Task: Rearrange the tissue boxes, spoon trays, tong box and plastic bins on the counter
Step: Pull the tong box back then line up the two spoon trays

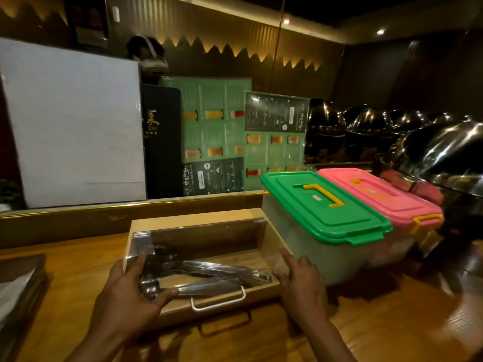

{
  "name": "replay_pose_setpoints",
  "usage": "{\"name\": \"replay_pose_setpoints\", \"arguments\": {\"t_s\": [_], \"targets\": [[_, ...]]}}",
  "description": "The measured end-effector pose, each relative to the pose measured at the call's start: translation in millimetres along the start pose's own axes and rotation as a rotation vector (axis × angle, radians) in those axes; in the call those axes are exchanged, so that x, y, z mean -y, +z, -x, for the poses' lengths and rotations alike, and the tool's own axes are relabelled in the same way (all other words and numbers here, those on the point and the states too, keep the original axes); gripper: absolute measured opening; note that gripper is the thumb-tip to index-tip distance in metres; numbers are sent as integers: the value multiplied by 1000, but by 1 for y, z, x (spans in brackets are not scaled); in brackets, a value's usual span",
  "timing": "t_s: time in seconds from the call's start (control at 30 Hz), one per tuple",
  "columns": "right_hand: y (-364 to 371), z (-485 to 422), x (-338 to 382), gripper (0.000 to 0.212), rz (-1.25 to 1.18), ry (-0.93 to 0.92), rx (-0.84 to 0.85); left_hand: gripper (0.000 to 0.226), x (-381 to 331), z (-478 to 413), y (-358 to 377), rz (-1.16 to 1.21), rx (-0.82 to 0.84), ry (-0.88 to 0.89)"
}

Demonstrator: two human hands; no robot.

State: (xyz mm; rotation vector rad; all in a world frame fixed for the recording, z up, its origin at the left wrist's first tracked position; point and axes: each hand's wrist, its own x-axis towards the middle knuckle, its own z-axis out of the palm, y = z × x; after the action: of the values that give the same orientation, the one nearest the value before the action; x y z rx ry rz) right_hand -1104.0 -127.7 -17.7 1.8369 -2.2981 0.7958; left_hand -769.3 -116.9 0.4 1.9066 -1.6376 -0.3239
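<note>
A wooden tong box (198, 220) with a clear lid and a metal handle sits on the counter in front of me, with metal tongs (209, 273) inside. My left hand (130, 293) grips its left front corner, thumb over the lid. My right hand (300, 280) clasps its right end. Touching the box's right side stands a clear plastic bin with a green lid (324, 205). A second bin with a pink lid (379, 194) is pressed against the green one's far right side.
A dark tray (18, 286) lies at the left edge of the wooden counter (392, 322). A white board (73, 126) and green menus (217, 131) lean behind the raised ledge. Shiny chafing-dish domes (444, 152) crowd the right side.
</note>
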Motion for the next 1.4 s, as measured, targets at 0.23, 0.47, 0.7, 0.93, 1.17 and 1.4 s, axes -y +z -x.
{"name": "replay_pose_setpoints", "arguments": {"t_s": [0.23,0.47,0.7,0.93,1.17,1.4], "targets": [[-9,-8,-11,54,-27,-6,15,111,-19,3,10,44,-9,48],[-14,-11,-21,54,62,-72,29,115,-26,3,21,-9,-26,20],[-18,-14,-24,54,102,-93,18,107,-28,6,22,-8,-35,48],[-27,-14,-21,57,44,-13,106,105,-29,9,24,16,-51,31],[-31,-17,-23,61,16,-21,204,103,-27,9,23,46,-30,48],[-34,-19,-19,69,-73,19,279,102,-22,10,15,104,52,60]]}}
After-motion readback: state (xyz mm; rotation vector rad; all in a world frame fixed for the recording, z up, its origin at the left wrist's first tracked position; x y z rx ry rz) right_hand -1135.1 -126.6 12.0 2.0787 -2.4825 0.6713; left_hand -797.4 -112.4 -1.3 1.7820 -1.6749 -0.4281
